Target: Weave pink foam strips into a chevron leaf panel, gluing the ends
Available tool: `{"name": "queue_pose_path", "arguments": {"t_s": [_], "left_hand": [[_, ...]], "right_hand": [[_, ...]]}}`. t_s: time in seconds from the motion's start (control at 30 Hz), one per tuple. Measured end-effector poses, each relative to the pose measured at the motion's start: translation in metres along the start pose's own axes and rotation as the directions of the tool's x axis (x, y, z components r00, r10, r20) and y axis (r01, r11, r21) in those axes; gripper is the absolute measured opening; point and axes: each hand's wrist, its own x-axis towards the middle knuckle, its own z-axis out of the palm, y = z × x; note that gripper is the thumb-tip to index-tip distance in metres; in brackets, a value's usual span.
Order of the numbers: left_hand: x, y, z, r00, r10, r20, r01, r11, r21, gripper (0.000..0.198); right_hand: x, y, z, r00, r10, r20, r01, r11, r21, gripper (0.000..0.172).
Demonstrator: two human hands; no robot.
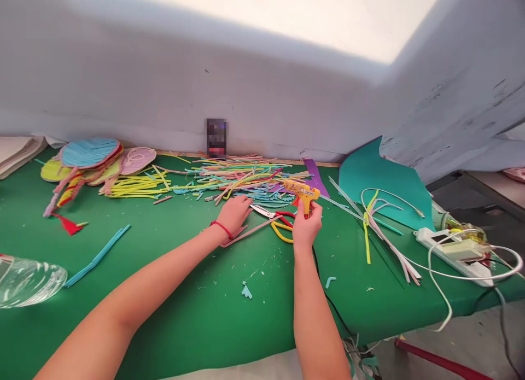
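Note:
My right hand [307,224] is closed round the handle of a yellow hot glue gun [302,192], whose nozzle points left over the pile. Fingers forward and low, my left hand [234,215] lies at the near edge of the heap of coloured pipe cleaners [229,177]; it looks open, though its fingertips are partly hidden. Beside it are scissors [283,224] with red and yellow handles, blades partly apart. A pink pipe cleaner [256,228] runs from under the left wrist across to the scissors. Short blue pieces [266,196] lie just beyond the fingers.
Pipe-cleaner fans [90,153] are stacked at back left, near a clear bottle [30,281] and blue strips [98,257]. Teal sheet [381,177], loose pipe cleaners [385,232] and a power strip [455,257] with white cables lie right. A black cord [336,309] hangs over the table's front edge.

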Motion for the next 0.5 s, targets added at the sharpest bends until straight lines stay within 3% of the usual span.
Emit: {"name": "queue_pose_path", "arguments": {"t_s": [0.23,0.37,0.5], "left_hand": [[0.062,0.0,0.014,0.994,-0.04,0.1,0.037,0.999,0.034,0.016],[0.075,0.019,0.022,0.99,-0.044,0.132,0.045,0.999,-0.001,0.034],[0.074,0.031,0.026,0.988,-0.097,0.118,0.108,0.99,-0.091,0.024]], "right_hand": [[0.002,0.002,0.002,1.0,0.019,0.008,-0.019,1.0,0.011,0.043],[0.0,0.003,0.004,1.0,0.0,0.011,0.0,1.0,0.011,0.041],[-0.002,0.003,0.005,0.998,-0.015,0.058,0.016,1.0,-0.009,0.041]]}}
